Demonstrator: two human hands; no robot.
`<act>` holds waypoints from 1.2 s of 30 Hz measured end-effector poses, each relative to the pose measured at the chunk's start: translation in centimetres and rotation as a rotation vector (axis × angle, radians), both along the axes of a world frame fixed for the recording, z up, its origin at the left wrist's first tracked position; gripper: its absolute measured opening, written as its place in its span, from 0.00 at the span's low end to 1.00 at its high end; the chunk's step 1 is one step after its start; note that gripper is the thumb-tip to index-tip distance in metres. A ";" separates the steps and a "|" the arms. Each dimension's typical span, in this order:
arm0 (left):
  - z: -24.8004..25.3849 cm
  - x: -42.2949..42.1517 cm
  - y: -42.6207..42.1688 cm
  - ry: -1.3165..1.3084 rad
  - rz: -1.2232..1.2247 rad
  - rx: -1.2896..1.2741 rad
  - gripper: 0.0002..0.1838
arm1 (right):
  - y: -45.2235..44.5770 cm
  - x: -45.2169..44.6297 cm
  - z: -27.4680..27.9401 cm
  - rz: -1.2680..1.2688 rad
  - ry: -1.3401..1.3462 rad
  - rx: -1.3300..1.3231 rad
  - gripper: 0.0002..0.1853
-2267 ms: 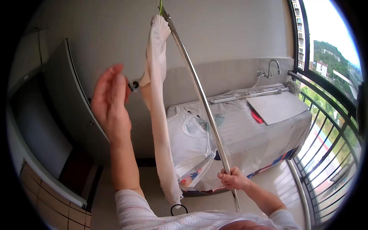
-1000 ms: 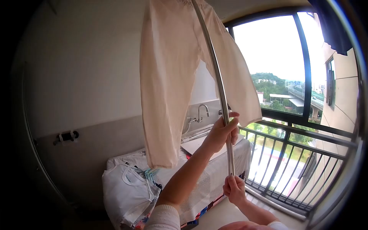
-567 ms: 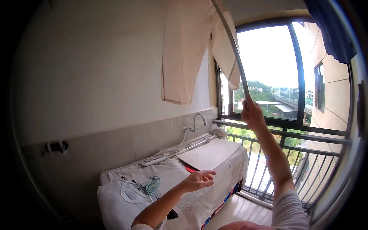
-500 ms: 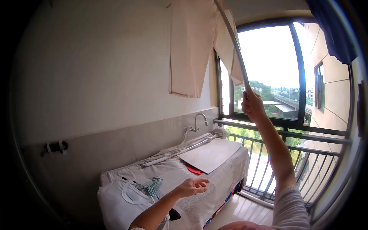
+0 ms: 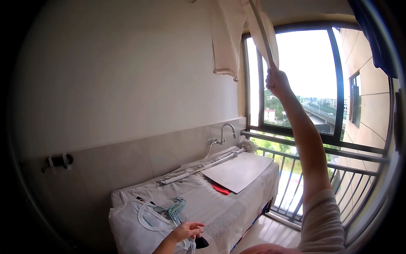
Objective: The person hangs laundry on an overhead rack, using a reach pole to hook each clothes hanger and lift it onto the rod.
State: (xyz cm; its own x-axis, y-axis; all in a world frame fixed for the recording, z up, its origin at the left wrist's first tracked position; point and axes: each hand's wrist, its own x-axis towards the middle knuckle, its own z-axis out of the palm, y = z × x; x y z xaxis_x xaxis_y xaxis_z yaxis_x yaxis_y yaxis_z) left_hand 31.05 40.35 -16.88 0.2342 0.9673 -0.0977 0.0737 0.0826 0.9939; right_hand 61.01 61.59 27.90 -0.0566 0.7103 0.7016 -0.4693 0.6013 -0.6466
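My right hand [image 5: 278, 80] is raised at the window, closed around the lower end of a long thin pole [image 5: 263, 31]. The pole slants up to a pair of pale beige trousers [image 5: 226, 46] hanging overhead; its top is out of view. Low in front of me, my left hand [image 5: 189, 230] is empty, its fingers loosely bent and apart. Beneath and beside it lie a white garment [image 5: 131, 222] and a bunch of thin teal hangers or cords [image 5: 176, 207] on a cloth-covered surface [image 5: 224, 213].
A white board [image 5: 239, 171] lies on the cover with a red piece [image 5: 220, 189] under its edge. Behind it rests a white-handled pole [image 5: 203, 167]. A tap [image 5: 226, 131] juts from the wall. A railing [image 5: 292, 163] runs below the window; dark clothing [image 5: 376, 38] hangs upper right.
My right hand has gone up with the pole, and the trousers have risen and shifted right in view. My left hand has moved left and down toward the white garment.
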 end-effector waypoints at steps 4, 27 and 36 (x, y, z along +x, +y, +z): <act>-0.7 0.1 -1.0 -0.057 0.084 0.010 0.18 | 1.9 0.1 -1.2 0.048 -0.009 -0.002 0.20; -5.5 -0.2 -1.8 -0.172 0.262 -0.151 0.15 | 3.5 3.7 -4.9 0.007 -0.060 -0.006 0.19; -5.3 -0.3 -3.0 -0.112 0.384 -0.067 0.11 | 2.8 5.2 -11.7 0.063 -0.034 0.015 0.17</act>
State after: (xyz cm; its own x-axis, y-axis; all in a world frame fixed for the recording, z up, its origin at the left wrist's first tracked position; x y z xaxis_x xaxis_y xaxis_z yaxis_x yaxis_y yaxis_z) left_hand 30.74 37.38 -22.18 -0.1304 0.9789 -0.1575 -0.0832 0.1475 0.9856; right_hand 66.25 64.37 16.25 -0.1251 0.6941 0.7089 -0.4846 0.5808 -0.6541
